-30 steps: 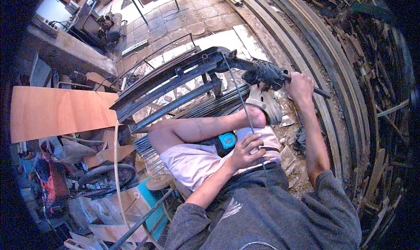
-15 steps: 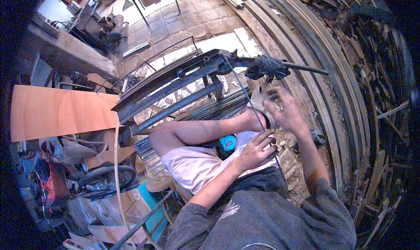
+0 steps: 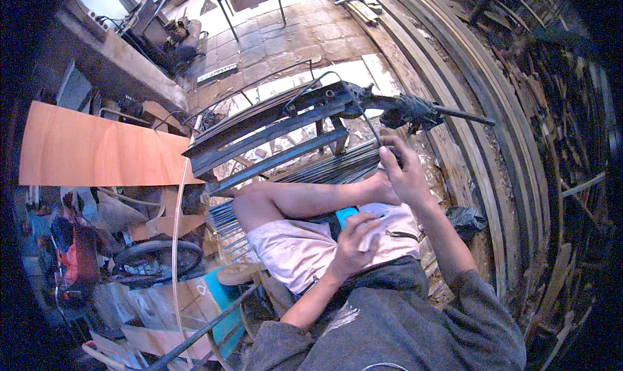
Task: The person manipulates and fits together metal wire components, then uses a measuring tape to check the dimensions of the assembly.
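I sit with bare knees drawn up in pale pink shorts (image 3: 292, 247). My right hand (image 3: 403, 175) pinches a thin metal rod (image 3: 365, 121) that slants up to a dark steel bending frame (image 3: 285, 127) in front of me. The frame's wrapped lever handle (image 3: 415, 111) sticks out to the right, just above that hand and apart from it. My left hand (image 3: 354, 241) lies curled on my lap beside a small blue object (image 3: 347, 214). Whether it grips anything is hidden by the fingers.
A bundle of thin steel rods (image 3: 337, 170) lies under my legs. Long curved planks (image 3: 480, 111) and scrap wood (image 3: 571, 176) fill the right. A plywood sheet (image 3: 91, 147), a wheel (image 3: 156, 260) and clutter stand at the left. Brick paving (image 3: 292, 33) lies beyond the frame.
My right hand left the lever handle and came down along the thin rod toward my knee. The lever swung back to point right. My left hand slid lower on my lap.
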Motion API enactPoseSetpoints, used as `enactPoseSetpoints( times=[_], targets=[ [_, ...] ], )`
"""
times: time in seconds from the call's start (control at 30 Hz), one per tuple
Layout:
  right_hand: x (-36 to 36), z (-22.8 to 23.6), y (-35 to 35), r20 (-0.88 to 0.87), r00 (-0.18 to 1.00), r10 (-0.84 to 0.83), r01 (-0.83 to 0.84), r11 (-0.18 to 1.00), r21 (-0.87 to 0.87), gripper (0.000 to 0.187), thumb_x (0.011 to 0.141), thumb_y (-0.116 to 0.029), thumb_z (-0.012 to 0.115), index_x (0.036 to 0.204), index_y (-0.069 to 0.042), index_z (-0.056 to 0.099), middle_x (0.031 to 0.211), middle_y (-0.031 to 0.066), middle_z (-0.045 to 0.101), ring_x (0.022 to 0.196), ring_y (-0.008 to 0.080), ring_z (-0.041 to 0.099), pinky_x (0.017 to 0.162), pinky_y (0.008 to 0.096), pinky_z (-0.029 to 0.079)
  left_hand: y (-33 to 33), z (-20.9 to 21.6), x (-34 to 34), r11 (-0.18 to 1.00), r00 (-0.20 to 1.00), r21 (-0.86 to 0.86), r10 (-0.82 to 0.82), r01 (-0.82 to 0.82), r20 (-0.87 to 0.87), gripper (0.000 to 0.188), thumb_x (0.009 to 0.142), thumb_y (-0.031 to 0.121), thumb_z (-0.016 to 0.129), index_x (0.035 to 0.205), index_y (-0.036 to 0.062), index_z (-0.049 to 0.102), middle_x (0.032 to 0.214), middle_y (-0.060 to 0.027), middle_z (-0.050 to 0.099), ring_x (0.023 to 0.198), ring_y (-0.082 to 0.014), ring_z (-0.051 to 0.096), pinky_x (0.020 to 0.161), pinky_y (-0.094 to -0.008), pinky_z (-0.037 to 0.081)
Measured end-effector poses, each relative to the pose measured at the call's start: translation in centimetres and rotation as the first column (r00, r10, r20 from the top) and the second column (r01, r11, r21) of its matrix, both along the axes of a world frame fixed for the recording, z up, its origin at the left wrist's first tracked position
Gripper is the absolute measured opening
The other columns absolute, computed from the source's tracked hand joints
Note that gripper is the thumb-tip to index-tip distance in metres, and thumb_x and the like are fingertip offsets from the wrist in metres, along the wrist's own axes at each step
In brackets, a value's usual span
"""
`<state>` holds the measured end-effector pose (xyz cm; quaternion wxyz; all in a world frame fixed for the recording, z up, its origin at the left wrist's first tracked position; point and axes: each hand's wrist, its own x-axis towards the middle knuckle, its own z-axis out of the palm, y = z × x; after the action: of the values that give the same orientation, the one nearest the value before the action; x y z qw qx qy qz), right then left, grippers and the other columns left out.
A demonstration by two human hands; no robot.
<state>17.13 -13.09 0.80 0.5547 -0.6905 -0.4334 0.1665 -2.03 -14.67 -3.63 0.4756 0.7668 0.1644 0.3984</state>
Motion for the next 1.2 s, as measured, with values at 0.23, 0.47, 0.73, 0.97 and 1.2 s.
enactPoseSetpoints(
  times=[0.23,0.47,0.73,0.97,1.2],
  targets=[
    [0.3,8.2,-0.8,0.313,0.869,0.382,-0.338,0.922,-0.187,0.021,0.088,-0.003,0.057,0.109,-0.001,0.059,0.07,0.0137,0.06,0.062,0.018,0.06,0.061,0.0333,0.049,12.6,9.1,-3.6,0.644,0.709,0.323,0.689,-0.693,0.148,0.028,0.092,0.002,0.048,0.118,0.0003,0.057,0.115,-0.0157,0.058,0.111,-0.0276,0.055,0.096,-0.0375,0.043],
    [4.8,5.4,2.7,0.264,0.836,0.481,-0.372,0.85,-0.373,0.017,0.091,-0.005,0.055,0.106,0.001,0.06,0.073,0.008,0.06,0.066,0.0152,0.058,0.063,0.0304,0.048,17.5,8.6,-4.6,0.772,0.987,-0.635,-0.114,0.016,-0.114,0.027,0.098,0.01,0.047,0.121,-0.0026,0.054,0.088,-0.0112,0.067,0.066,-0.0165,0.064,0.064,-0.0295,0.054],
    [10.3,2.4,7.5,0.191,0.871,0.453,-0.298,0.796,-0.527,0.016,0.092,-0.015,0.061,0.098,0.0,0.064,0.07,0.0009,0.058,0.065,0.0083,0.05,0.06,0.0271,0.044,16.5,3.7,-2.1,0.73,0.998,-0.683,-0.047,0.013,-0.031,0.04,0.092,0.006,0.058,0.128,-0.0046,0.045,0.086,-0.0129,0.065,0.064,-0.0168,0.064,0.059,-0.0268,0.052],
    [9.8,4.2,8.1,0.376,0.811,0.447,-0.293,0.868,-0.401,0.017,0.088,-0.016,0.065,0.095,0.0,0.064,0.079,0.0124,0.064,0.07,0.019,0.058,0.067,0.0345,0.048,14.4,5.8,-1.9,0.804,0.997,-0.592,0.079,-0.06,0.007,0.045,0.09,0.001,0.058,0.132,-0.0031,0.043,0.085,-0.0127,0.065,0.071,-0.0153,0.064,0.061,-0.0261,0.055],
    [10.6,4.7,12.7,0.445,0.775,0.448,-0.335,0.889,-0.311,0.018,0.085,-0.014,0.067,0.098,-0.001,0.062,0.088,0.0116,0.066,0.08,0.0215,0.064,0.073,0.0348,0.051,16.2,4.8,-1.7,0.747,0.986,-0.66,0.156,-0.08,0.058,0.041,0.091,0.001,0.056,0.13,-0.0056,0.046,0.086,-0.0128,0.064,0.076,-0.0141,0.063,0.061,-0.0277,0.058]
  ],
)
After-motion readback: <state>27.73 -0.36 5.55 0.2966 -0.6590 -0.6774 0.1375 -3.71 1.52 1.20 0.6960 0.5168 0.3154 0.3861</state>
